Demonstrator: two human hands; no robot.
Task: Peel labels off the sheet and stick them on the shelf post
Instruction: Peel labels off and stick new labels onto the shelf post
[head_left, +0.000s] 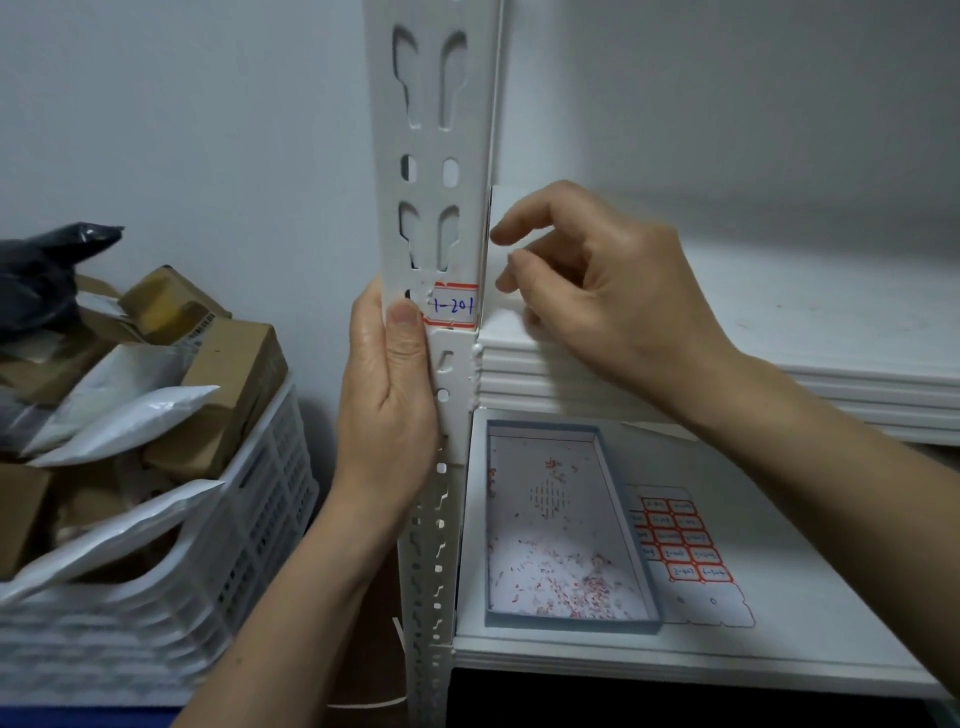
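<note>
A white slotted shelf post (434, 156) runs up the middle of the head view. A red-bordered label (453, 306) with blue handwriting is stuck on it just above the shelf joint. My left hand (387, 395) grips the post from the left, its thumb pressing the label's left end. My right hand (597, 291) hovers just right of the post with fingers loosely curled and nothing visible in them. The label sheet (680, 540), with several red-bordered labels, lies on the lower shelf (810, 597).
A shallow blue-rimmed box (561, 525) holding red and white paper scraps lies on the lower shelf beside the sheet. A white plastic crate (234, 561) full of cardboard boxes and mailer bags stands left of the post. The upper shelf board (779, 332) lies behind my right hand.
</note>
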